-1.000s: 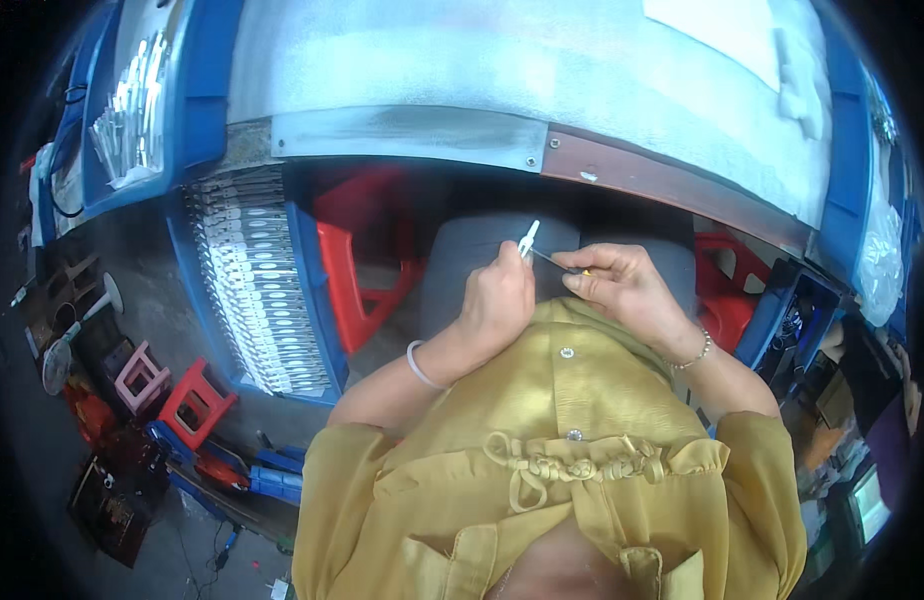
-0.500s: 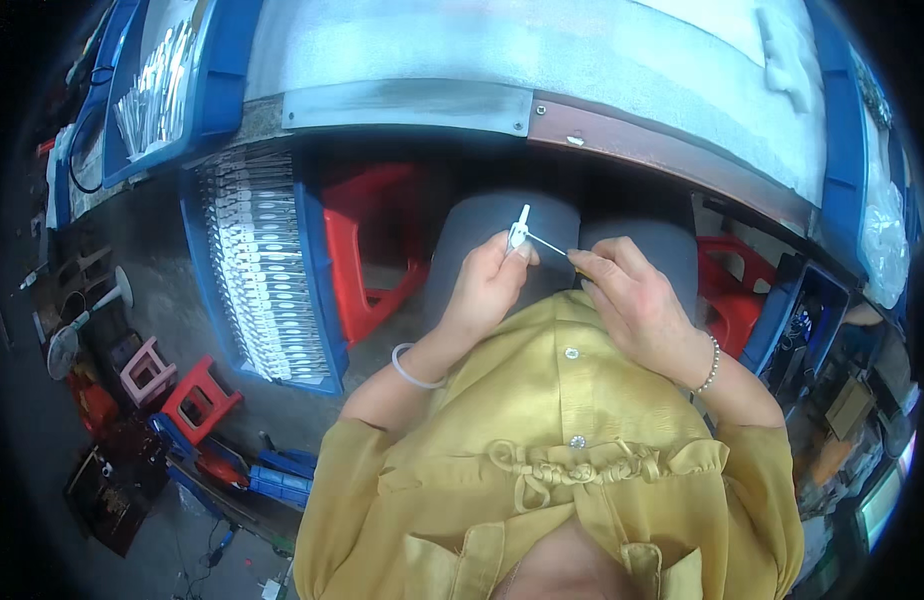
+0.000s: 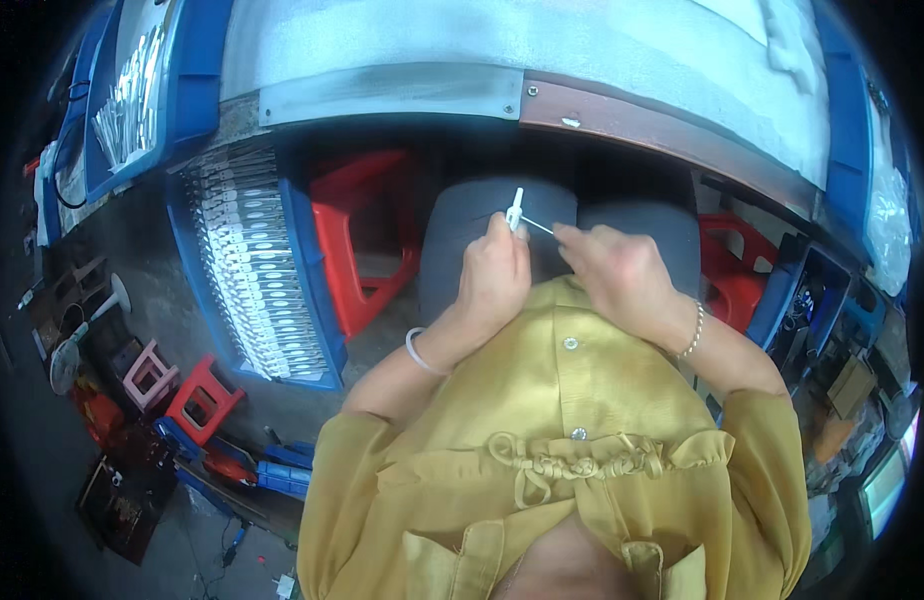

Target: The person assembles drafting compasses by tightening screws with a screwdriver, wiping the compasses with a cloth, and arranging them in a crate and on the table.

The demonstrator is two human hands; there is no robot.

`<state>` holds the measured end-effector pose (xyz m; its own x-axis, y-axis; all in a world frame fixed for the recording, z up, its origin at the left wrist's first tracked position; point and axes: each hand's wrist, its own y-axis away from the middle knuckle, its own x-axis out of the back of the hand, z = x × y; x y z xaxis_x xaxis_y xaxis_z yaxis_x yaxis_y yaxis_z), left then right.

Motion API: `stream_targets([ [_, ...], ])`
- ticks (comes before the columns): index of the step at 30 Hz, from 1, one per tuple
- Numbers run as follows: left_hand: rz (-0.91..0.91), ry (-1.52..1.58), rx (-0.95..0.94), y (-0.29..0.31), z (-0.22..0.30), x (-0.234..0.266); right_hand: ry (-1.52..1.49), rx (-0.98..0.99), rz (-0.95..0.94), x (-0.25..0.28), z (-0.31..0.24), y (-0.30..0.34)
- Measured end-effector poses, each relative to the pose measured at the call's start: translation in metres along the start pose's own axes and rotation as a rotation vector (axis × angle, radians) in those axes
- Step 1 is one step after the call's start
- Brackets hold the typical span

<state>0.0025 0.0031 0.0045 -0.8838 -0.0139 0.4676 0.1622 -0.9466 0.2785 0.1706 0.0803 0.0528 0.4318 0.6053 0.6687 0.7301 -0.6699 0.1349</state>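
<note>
Over my lap, my left hand (image 3: 495, 272) is closed on a small white plastic part (image 3: 515, 209) with a narrow tip pointing away from me. The fingers hide its lower end. To the right, my right hand (image 3: 627, 272) is closed round a thin-shafted tool (image 3: 539, 227), whose handle is hidden in the fist. Its slim pale shaft slants up and left to the side of the white part. I cannot tell whether its end is inside the part or just against it.
On the left, a blue crate (image 3: 327, 345) holds rows of similar white parts with thin wires. Another blue bin (image 3: 197, 95) of white pieces stands beyond it. A pale covered worktable (image 3: 402, 40) runs across the front. Red stools (image 3: 332, 230) stand beside my legs.
Both hands have shifted slightly away from me with the white part and the tool. My right hand has turned, its fist more tightly closed. The view has also moved a little.
</note>
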Motion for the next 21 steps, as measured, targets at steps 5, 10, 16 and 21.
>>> stream_targets([
  [5,-0.017,-0.122,0.047,-0.007,0.002,0.0,-0.703,-0.392,-0.057,0.009,0.012,-0.012],
  [10,-0.062,0.063,-0.015,-0.005,-0.002,0.002,0.573,0.253,-0.296,0.028,-0.019,-0.015],
  [16,-0.039,0.018,-0.038,-0.01,-0.011,0.001,0.219,0.006,-0.327,0.018,-0.002,-0.027],
  [21,-0.021,-0.055,-0.046,-0.014,-0.011,0.005,-0.457,-0.222,-0.103,0.0,0.011,-0.026],
])
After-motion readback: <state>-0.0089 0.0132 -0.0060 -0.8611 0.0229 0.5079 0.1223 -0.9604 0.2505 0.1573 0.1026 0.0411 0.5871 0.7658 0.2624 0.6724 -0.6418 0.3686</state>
